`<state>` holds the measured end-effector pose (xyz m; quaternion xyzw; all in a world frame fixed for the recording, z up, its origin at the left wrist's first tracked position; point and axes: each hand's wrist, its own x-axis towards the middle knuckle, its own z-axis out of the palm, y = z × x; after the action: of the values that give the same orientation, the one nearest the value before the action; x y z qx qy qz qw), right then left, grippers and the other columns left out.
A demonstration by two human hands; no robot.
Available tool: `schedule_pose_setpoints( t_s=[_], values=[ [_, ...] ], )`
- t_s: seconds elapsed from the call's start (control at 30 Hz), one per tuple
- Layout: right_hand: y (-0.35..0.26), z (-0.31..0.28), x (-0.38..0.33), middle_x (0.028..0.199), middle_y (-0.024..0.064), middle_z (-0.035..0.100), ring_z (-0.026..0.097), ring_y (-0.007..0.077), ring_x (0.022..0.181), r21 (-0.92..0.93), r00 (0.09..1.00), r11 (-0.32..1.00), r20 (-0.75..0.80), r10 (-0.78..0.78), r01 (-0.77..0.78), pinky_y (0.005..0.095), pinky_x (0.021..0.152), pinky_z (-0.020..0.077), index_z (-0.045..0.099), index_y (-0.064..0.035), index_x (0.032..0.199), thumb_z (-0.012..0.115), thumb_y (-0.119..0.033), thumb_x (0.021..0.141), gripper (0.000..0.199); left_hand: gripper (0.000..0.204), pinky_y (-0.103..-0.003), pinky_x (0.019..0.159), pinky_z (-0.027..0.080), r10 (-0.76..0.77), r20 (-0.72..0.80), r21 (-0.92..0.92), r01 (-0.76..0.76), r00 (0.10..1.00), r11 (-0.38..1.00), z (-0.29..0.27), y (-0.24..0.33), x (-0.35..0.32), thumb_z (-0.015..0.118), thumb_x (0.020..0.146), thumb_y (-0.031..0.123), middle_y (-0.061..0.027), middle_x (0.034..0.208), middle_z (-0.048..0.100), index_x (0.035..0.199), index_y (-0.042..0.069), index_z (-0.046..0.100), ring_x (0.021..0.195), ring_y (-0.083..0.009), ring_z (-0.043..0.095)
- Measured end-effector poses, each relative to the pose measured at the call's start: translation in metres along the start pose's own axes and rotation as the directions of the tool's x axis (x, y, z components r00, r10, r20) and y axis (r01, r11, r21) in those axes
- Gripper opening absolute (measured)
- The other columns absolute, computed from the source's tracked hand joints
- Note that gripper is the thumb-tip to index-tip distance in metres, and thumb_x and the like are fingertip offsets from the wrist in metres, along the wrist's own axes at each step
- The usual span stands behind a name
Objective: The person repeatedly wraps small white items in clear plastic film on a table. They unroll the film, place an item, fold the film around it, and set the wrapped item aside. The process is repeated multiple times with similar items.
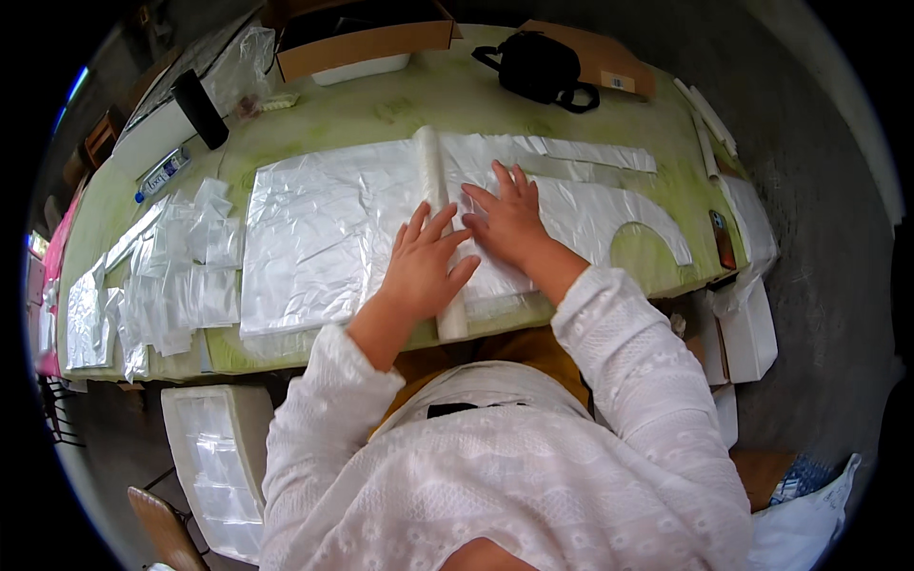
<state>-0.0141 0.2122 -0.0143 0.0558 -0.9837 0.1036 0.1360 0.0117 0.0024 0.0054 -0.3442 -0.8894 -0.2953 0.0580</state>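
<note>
Two hands press flat on clear plastic sheeting on a green table.

The plastic sheet [328, 238] lies mid-table, a whitish roll [438, 209] running across it. The left hand [422, 266] rests open over the roll, fingers spread; the right hand [509, 221] lies flat just beside it. Small plastic bags [181, 271] lie left; a black bag [538, 67] sits at the far edge.
</note>
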Motion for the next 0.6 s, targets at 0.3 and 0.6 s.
schedule_pose_setpoints(
  t_s=[0.3, 0.6],
  values=[
    [0.103, -0.02, 0.076, 0.168, 0.0141, 0.024, 0.017, 0.0421, 0.154, -0.213, 0.734, 0.758, 0.192, 0.651, -0.617, 0.0679, 0.121, 0.0111, 0.055, -0.0251, 0.149, 0.054, -0.064, 0.093, 0.067, 0.048, -0.048, 0.117, 0.034, -0.164, -0.138, -0.116, 0.148, 0.977, 0.982, -0.018, -0.016, -0.036, 0.063, 0.09, 0.024, -0.0134, 0.156, 0.047, 0.137, 0.014, 0.063, 0.14, -0.0354, 0.046],
    [0.224, -0.077, 0.002, 0.162, 0.0199, 0.031, 0.029, 0.0445, 0.148, -0.185, 0.617, 0.589, -0.266, 0.741, -0.787, 0.0604, 0.117, 0.0296, 0.051, -0.0269, 0.15, 0.066, -0.048, 0.092, 0.064, 0.048, -0.046, 0.11, 0.039, -0.185, -0.173, -0.183, 0.153, 0.967, 0.971, -0.019, -0.02, -0.034, 0.069, 0.09, 0.034, -0.0145, 0.153, 0.049, 0.132, 0.011, 0.066, 0.125, -0.0338, 0.058]
  ],
)
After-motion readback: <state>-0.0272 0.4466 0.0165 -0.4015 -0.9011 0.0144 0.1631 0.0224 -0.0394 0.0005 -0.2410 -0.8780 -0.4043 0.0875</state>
